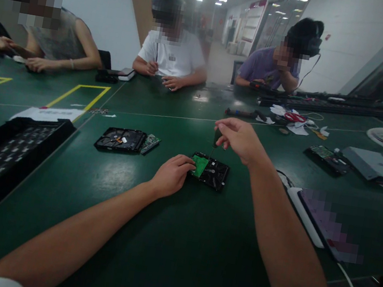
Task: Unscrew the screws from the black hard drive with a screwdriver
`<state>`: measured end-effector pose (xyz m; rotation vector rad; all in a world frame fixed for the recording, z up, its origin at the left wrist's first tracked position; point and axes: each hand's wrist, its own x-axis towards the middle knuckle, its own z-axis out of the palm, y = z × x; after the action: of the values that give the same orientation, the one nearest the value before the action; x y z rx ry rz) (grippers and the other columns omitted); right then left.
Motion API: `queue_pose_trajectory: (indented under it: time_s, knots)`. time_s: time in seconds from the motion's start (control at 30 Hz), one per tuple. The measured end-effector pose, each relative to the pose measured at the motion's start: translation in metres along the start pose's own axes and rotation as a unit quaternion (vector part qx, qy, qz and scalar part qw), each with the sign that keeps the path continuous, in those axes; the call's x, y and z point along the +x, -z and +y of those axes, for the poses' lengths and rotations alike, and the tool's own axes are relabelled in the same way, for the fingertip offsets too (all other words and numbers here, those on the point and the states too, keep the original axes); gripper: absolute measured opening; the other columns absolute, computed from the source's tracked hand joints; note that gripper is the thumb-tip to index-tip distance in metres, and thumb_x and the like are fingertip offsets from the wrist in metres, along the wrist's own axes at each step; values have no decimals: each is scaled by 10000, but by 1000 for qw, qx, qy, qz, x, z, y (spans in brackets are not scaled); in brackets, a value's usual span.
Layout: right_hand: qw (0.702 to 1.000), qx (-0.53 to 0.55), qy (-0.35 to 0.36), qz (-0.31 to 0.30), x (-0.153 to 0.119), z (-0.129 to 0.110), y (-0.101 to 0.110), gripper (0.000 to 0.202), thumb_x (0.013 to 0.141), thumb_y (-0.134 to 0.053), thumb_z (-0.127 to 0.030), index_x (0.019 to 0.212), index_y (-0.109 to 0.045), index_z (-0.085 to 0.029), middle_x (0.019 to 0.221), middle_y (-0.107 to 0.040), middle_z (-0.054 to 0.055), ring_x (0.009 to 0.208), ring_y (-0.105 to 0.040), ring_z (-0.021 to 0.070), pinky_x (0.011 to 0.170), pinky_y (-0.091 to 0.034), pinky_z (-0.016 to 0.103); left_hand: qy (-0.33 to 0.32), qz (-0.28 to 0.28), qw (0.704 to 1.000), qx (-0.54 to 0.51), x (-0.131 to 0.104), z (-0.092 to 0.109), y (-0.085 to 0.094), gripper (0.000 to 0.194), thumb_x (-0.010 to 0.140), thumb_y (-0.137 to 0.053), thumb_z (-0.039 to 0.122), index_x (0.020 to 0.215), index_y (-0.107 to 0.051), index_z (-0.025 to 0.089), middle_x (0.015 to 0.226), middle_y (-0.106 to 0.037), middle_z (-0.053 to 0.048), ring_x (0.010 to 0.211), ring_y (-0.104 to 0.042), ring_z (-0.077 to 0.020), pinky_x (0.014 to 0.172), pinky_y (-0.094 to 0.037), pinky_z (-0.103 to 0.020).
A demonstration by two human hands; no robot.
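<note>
At far left, a black tray is standing on the green table. To its right, an opened black unit is lying flat, with a small circuit board resting against its right end. Next, the left hand is bracing the left side of a hard drive, its fingers curling over the edge; whether the thumb is closing this grip from below, I cannot tell. The drive is lying flat on the table between both hands.

The step in hand appears to be screwdriver work at the drive's far side; the next move is calling, I judge, for a steady drive and a shaft kept square to its screw. The drive is showing a bright green board on its left part and a black casing with a rounded form on its right. Above it, the screwdriver is standing nearly upright, its tip too small to place exactly. The right hand is pinching the dark handle, its grip closed around it.

Farther right, another drive is lying just beside a grey box.
</note>
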<state>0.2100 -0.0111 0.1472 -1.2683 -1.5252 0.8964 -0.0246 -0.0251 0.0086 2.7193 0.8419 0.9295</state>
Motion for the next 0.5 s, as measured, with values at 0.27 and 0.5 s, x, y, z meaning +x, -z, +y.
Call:
queue_pose_trajectory:
  time_s: [0.27, 0.5]
  knots:
    - [1000, -4, -15, 19, -1, 1, 0, 156, 984, -706, -316, 957, -608, -199, 914, -752, 47, 491, -546, 64, 395, -381, 186, 1, 2, 1000, 3, 0, 0, -1, 334, 943, -487, 53, 1181, -688, 173, 1230, -693, -129, 1184, -628, -282, 1022, -560, -504]
    - [999, -43, 8, 21, -2, 0, 2, 154, 951, -746, -309, 915, -645, -198, 797, -698, 10, 487, -548, 67, 394, -371, 183, -1, 4, 1000, -1, 1, 0, 0, 344, 935, -492, 51, 1184, -686, 187, 1223, -691, -127, 1184, -633, -282, 1012, -567, -508]
